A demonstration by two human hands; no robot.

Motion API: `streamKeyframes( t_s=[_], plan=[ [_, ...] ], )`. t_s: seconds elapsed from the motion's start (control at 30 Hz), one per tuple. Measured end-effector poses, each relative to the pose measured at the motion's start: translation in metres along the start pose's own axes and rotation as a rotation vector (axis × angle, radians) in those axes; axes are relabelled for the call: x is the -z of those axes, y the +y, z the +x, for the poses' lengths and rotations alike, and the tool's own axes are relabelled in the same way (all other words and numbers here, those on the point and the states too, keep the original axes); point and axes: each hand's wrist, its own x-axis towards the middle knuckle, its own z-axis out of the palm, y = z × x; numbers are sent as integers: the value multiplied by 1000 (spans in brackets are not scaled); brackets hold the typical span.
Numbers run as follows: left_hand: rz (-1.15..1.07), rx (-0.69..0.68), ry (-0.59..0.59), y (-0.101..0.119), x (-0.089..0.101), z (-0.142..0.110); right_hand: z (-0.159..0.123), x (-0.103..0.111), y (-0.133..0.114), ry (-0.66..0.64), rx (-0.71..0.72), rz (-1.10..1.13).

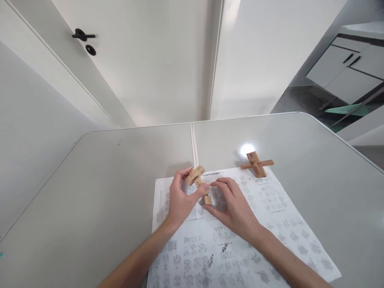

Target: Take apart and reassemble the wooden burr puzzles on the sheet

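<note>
My left hand point(183, 200) grips several interlocked wooden puzzle pieces point(195, 176), held just above the printed sheet, with marks on the top faces. Thumb and fingers of my right hand point(232, 204) close around the lower end of a wooden puzzle piece point(207, 199), just below the thumb of my left hand. Whether this piece is joined to the others is hidden by my fingers. Beyond my right hand, a second group of crossed wooden pieces point(257, 164) rests at the top edge of the sheet, with dark handwritten marks on it.
A large printed sheet point(192, 236) with rows of small diagrams lies under my hands on a grey table point(90, 208). A seam point(194, 144) runs across the table. Behind it stand a pale door with a black handle point(84, 36) and, at right, a white cabinet point(345, 64).
</note>
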Motion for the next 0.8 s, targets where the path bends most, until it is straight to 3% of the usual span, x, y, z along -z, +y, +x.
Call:
streamKeyframes(
  t_s=[0.17, 0.53, 0.67, 0.8],
  plan=[
    [15, -30, -31, -2, 0, 0, 2, 1, -3, -46, 65, -4],
    [29, -18, -48, 1, 0, -1, 4, 3, 7, 104, -40, -49],
    [36, -14, -61, 3, 1, -1, 4, 7, 9, 124, -201, 87],
    [31, 0, -62, 4, 1, -1, 7, 14, 8, 165, -417, 403]
  ],
)
